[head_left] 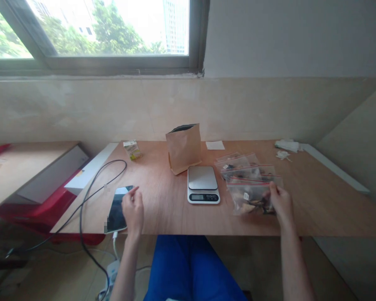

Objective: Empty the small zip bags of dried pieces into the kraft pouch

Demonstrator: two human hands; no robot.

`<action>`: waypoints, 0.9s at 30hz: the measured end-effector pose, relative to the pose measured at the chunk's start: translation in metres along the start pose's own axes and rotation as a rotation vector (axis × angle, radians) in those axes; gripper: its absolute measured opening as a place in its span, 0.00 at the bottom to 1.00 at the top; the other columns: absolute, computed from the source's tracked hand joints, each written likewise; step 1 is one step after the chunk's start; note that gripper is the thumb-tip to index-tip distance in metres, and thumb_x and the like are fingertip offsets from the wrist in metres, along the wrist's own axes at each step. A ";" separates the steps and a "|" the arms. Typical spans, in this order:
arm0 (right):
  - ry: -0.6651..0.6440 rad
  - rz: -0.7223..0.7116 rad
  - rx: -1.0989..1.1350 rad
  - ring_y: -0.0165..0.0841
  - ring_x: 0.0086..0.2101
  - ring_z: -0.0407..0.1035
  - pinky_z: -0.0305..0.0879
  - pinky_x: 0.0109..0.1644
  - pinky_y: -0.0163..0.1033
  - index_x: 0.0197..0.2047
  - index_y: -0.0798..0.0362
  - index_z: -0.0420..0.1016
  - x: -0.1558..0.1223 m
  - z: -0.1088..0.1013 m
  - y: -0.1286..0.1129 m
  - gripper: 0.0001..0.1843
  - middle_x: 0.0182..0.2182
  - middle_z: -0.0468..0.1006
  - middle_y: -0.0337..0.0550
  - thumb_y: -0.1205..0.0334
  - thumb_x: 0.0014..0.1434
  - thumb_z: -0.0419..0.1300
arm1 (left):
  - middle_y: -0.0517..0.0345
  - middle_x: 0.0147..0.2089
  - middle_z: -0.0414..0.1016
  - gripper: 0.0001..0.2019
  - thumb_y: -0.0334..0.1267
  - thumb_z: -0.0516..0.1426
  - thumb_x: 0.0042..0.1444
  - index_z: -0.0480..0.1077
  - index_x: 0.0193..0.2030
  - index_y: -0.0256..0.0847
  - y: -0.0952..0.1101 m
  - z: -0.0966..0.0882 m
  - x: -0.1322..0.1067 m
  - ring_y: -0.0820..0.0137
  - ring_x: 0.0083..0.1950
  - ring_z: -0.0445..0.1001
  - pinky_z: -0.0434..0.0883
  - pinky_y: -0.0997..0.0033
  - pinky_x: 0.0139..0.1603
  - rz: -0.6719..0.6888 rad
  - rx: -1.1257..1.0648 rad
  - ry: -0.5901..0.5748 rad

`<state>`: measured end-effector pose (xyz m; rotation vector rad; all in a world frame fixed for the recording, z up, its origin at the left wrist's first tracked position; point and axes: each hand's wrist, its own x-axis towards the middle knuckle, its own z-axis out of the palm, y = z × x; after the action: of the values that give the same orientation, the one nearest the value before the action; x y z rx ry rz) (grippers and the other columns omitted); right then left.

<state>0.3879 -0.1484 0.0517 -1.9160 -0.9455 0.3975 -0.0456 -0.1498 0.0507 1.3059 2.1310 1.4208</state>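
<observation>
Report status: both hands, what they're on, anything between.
Left hand touching flat black phone, not gripping. Right hand pinching clear red-sealed plastic zip bag. Silver-topped white kitchen scale between hands, untouched.

Both bare forearms reach forward, set well apart. The left hand (133, 211) sits left of the scale (203, 184), back toward the camera, fingers loosely curled, holding nothing. The right hand (280, 202) lies right of the scale, its grip pinched on a clear bag (249, 196).
</observation>
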 end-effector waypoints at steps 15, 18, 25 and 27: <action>0.354 -0.539 -0.457 0.46 0.47 0.66 0.59 0.51 0.52 0.45 0.63 0.73 -0.039 0.050 0.031 0.21 0.44 0.74 0.62 0.62 0.59 0.44 | 0.19 0.56 0.60 0.48 0.66 0.43 0.44 0.59 0.55 0.17 -0.047 -0.047 0.039 0.38 0.59 0.57 0.55 0.45 0.55 -0.355 0.761 -0.058; 0.374 -0.519 -0.468 0.46 0.47 0.66 0.59 0.51 0.51 0.45 0.63 0.73 -0.037 0.050 0.027 0.21 0.44 0.74 0.61 0.63 0.58 0.44 | 0.20 0.54 0.62 0.46 0.66 0.44 0.43 0.61 0.52 0.18 -0.049 -0.042 0.042 0.39 0.58 0.59 0.55 0.49 0.56 -0.308 0.753 -0.126; 0.421 -0.492 -0.442 0.46 0.45 0.67 0.60 0.48 0.50 0.44 0.61 0.74 -0.043 0.052 0.020 0.21 0.43 0.75 0.59 0.63 0.57 0.44 | 0.20 0.48 0.65 0.40 0.59 0.49 0.45 0.62 0.49 0.15 -0.046 -0.027 0.041 0.40 0.52 0.63 0.60 0.51 0.48 -0.120 0.854 -0.122; 0.430 -0.481 -0.443 0.46 0.45 0.67 0.60 0.48 0.50 0.44 0.62 0.74 -0.043 0.054 0.020 0.21 0.43 0.75 0.60 0.63 0.57 0.44 | 0.21 0.46 0.66 0.39 0.57 0.50 0.45 0.62 0.48 0.14 -0.045 -0.024 0.040 0.41 0.50 0.64 0.61 0.53 0.47 -0.100 0.910 -0.109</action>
<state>0.3361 -0.1536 0.0020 -1.9546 -1.2161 -0.5261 -0.1073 -0.1378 0.0342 1.4349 2.8188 0.2733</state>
